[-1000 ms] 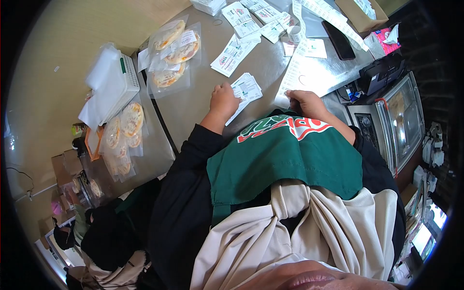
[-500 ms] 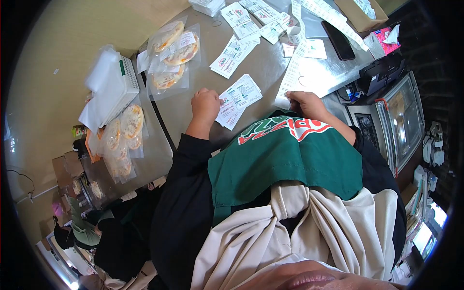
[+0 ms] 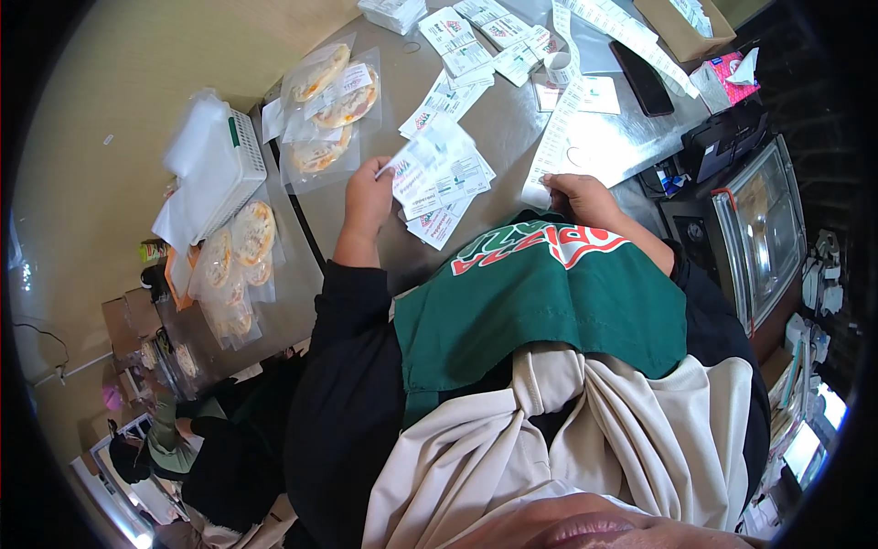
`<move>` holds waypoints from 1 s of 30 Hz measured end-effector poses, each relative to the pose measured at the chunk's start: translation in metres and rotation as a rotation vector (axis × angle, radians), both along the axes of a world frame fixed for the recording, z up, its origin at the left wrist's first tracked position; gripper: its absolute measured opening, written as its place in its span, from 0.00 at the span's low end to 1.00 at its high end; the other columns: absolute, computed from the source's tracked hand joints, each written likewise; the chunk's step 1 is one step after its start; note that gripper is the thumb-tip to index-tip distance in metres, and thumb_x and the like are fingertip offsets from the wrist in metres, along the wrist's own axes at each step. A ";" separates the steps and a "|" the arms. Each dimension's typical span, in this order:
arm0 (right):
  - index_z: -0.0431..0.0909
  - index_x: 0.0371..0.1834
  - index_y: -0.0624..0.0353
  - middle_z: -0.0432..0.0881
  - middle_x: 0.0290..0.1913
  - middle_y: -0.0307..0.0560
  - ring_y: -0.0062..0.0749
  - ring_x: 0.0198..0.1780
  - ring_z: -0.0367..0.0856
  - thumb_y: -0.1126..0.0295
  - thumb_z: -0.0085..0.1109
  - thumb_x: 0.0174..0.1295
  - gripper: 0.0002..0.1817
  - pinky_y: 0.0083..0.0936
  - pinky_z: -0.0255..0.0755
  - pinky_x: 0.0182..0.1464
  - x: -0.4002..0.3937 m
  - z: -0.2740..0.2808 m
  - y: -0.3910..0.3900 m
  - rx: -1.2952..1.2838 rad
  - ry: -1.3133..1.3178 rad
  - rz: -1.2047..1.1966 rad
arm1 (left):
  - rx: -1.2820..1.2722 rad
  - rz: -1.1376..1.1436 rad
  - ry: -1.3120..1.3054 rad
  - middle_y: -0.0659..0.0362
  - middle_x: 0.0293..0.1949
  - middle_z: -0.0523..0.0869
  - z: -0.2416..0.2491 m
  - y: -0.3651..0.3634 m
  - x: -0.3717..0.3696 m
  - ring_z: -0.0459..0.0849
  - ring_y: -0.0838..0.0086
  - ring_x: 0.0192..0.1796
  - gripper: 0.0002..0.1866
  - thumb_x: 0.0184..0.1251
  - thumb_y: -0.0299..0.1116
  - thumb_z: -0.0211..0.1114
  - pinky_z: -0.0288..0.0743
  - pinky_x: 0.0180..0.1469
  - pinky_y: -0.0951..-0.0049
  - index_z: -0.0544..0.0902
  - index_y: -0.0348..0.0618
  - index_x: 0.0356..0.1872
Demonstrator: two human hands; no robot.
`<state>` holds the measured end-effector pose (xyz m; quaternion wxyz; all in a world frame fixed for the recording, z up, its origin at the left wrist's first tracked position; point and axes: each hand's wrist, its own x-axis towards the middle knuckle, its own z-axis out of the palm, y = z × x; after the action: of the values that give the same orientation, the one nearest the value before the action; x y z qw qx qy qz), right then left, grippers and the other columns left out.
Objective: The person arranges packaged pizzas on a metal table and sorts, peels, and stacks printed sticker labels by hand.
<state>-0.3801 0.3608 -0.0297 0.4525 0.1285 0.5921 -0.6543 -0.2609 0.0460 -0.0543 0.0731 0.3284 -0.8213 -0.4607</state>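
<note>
Between the thumb and fingers of my left hand (image 3: 368,192) are printed labels (image 3: 435,157), lifted and fanned out. Beneath them, more labels (image 3: 433,227) lie on the steel table. My right hand (image 3: 580,194) is closed in a pinch on the near end of a long white paper strip (image 3: 554,135). This strip runs away from me up the table, with a curl in its middle. Behind my left hand are further stacks of labels (image 3: 457,41). Flat packed pizzas (image 3: 322,153) in clear bags lie beyond it to the left.
A white basket (image 3: 245,146) with plastic sheets stands at the left, near more bagged pizzas (image 3: 251,233). At the back right are a black phone (image 3: 643,78) and a cardboard box (image 3: 686,27). Another person (image 3: 174,439) is at the lower left.
My left hand has moved slightly left and raised some labels off the pile, tilting them. My right hand stays at the strip's end. The person at the lower left has shifted.
</note>
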 end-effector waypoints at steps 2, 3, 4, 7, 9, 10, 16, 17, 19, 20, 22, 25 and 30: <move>0.79 0.26 0.63 0.72 0.21 0.37 0.21 0.22 0.67 0.66 0.60 0.57 0.10 0.20 0.59 0.26 -0.001 0.001 0.000 0.018 0.014 0.026 | -0.002 0.061 0.042 0.47 0.37 0.86 -0.006 -0.009 -0.012 0.85 0.64 0.39 0.12 0.62 0.28 0.58 0.75 0.43 0.69 0.81 0.35 0.44; 0.79 0.27 0.64 0.73 0.21 0.37 0.21 0.22 0.67 0.66 0.60 0.57 0.10 0.20 0.60 0.26 -0.001 0.001 0.000 0.028 0.022 0.038 | -0.051 0.090 0.025 0.47 0.37 0.86 -0.002 -0.008 -0.021 0.85 0.63 0.40 0.12 0.61 0.29 0.58 0.75 0.44 0.69 0.81 0.34 0.43; 0.79 0.27 0.64 0.73 0.22 0.38 0.21 0.22 0.67 0.66 0.60 0.57 0.11 0.20 0.60 0.26 -0.001 0.001 0.000 0.026 0.022 0.037 | -0.099 0.118 0.010 0.47 0.37 0.85 0.005 -0.006 -0.029 0.85 0.63 0.40 0.12 0.61 0.29 0.58 0.75 0.44 0.69 0.81 0.33 0.43; 0.80 0.28 0.64 0.75 0.23 0.38 0.21 0.23 0.68 0.65 0.60 0.57 0.11 0.20 0.62 0.27 0.000 -0.001 0.001 0.032 0.027 0.041 | -0.245 0.097 -0.134 0.46 0.37 0.85 0.010 -0.004 -0.056 0.85 0.58 0.41 0.14 0.56 0.31 0.59 0.75 0.45 0.65 0.82 0.36 0.41; 0.80 0.28 0.64 0.75 0.23 0.39 0.21 0.23 0.69 0.64 0.60 0.57 0.12 0.20 0.63 0.28 -0.001 0.000 0.002 0.046 0.036 0.061 | -0.262 0.111 -0.218 0.47 0.38 0.86 0.010 -0.002 -0.076 0.84 0.57 0.42 0.14 0.55 0.32 0.58 0.75 0.45 0.63 0.83 0.39 0.41; 0.80 0.28 0.64 0.75 0.23 0.39 0.21 0.23 0.69 0.64 0.60 0.57 0.12 0.20 0.63 0.28 -0.001 -0.003 0.003 0.040 0.046 0.064 | -0.269 0.098 -0.244 0.48 0.38 0.86 0.012 0.003 -0.084 0.84 0.57 0.42 0.14 0.55 0.32 0.58 0.75 0.45 0.63 0.83 0.39 0.41; 0.80 0.28 0.64 0.76 0.24 0.40 0.22 0.24 0.70 0.64 0.60 0.58 0.13 0.20 0.64 0.29 -0.003 -0.010 0.006 0.030 0.061 0.064 | -0.406 0.056 -0.259 0.52 0.40 0.85 0.001 0.017 -0.110 0.82 0.57 0.44 0.14 0.57 0.36 0.62 0.73 0.48 0.61 0.82 0.42 0.43; 0.80 0.28 0.64 0.76 0.24 0.40 0.22 0.24 0.70 0.64 0.59 0.58 0.13 0.20 0.64 0.29 -0.003 -0.009 0.006 0.024 0.059 0.058 | -0.670 0.047 -0.176 0.54 0.39 0.84 -0.002 0.020 -0.107 0.81 0.58 0.44 0.14 0.57 0.37 0.62 0.72 0.48 0.61 0.82 0.43 0.43; 0.80 0.28 0.65 0.76 0.24 0.40 0.22 0.24 0.71 0.64 0.59 0.58 0.13 0.20 0.64 0.30 -0.003 -0.008 0.006 0.020 0.055 0.042 | -1.190 0.023 0.003 0.57 0.39 0.82 -0.006 0.029 -0.091 0.79 0.59 0.45 0.14 0.58 0.40 0.63 0.69 0.50 0.60 0.82 0.45 0.41; 0.80 0.29 0.65 0.77 0.24 0.40 0.23 0.25 0.71 0.64 0.59 0.58 0.13 0.20 0.65 0.30 -0.002 -0.008 0.006 0.023 0.052 0.033 | -1.096 -0.134 0.007 0.57 0.40 0.81 -0.007 0.031 -0.083 0.77 0.59 0.47 0.15 0.57 0.41 0.64 0.68 0.50 0.59 0.81 0.45 0.41; 0.80 0.29 0.65 0.77 0.25 0.41 0.23 0.25 0.71 0.64 0.59 0.58 0.13 0.21 0.65 0.31 -0.003 -0.007 0.006 0.025 0.051 0.023 | -0.895 -0.436 0.014 0.58 0.41 0.78 -0.004 0.034 -0.065 0.73 0.60 0.49 0.17 0.56 0.44 0.66 0.65 0.51 0.58 0.80 0.46 0.42; 0.80 0.28 0.66 0.77 0.25 0.41 0.23 0.25 0.71 0.64 0.58 0.58 0.13 0.21 0.65 0.31 -0.005 -0.008 0.005 0.033 0.083 0.053 | -0.731 -0.630 -0.002 0.52 0.49 0.74 0.004 0.056 -0.026 0.70 0.56 0.54 0.27 0.50 0.46 0.70 0.65 0.54 0.55 0.76 0.44 0.50; 0.80 0.27 0.66 0.77 0.24 0.40 0.22 0.25 0.70 0.63 0.58 0.59 0.14 0.21 0.64 0.30 -0.007 -0.012 -0.002 0.079 0.134 0.136 | -0.721 -0.479 -0.131 0.47 0.53 0.70 -0.004 0.082 0.008 0.67 0.52 0.56 0.38 0.46 0.48 0.71 0.61 0.60 0.54 0.69 0.40 0.58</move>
<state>-0.3868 0.3588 -0.0415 0.4498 0.0615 0.6537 -0.6054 -0.2525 0.1275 -0.0582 0.0221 0.1106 -0.9855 -0.1266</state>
